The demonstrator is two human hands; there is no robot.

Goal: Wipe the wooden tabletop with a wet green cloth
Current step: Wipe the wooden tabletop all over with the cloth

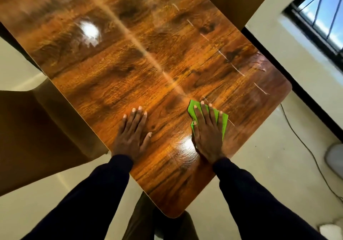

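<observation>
Mostly the green cloth (220,120) is hidden: the right hand (207,134) lies flat on top w/ fingers spread wide, palm down, pressing it onto the desk (130,76), so only bright green edges show past the fingertips, at the thumb side & along the outer side. Can't tell its full shape or how it's folded. It sits near the desk's right edge, toward the near end. Left hand (132,135) is also flat & open, fingers splayed, bare on the wood, holding nothing, well apart from the cloth. Both arms are in dark long sleeves (250,193), cut off at the bottom of the frame.

Far end of the desk runs out of frame at top & is blurred; something glinting there looks like water droplets, hard to make out. Desk lies diagonal in view w/ rounded corners; surface is glossy, strong wood-grain pattern in orange-brown w/ dark knots. Two bright light reflections, a pale smeary streak running down the middle & thin light dashes near the right edge.

Brown chair (37,137) at left, partly cut off. Floor (259,165) is pale & smooth; a thin cable (306,147) trails across it at right. Window (319,13) w/ dark frame & bars upper right, sky showing. A pale blurry object at the right edge can't be identified.
</observation>
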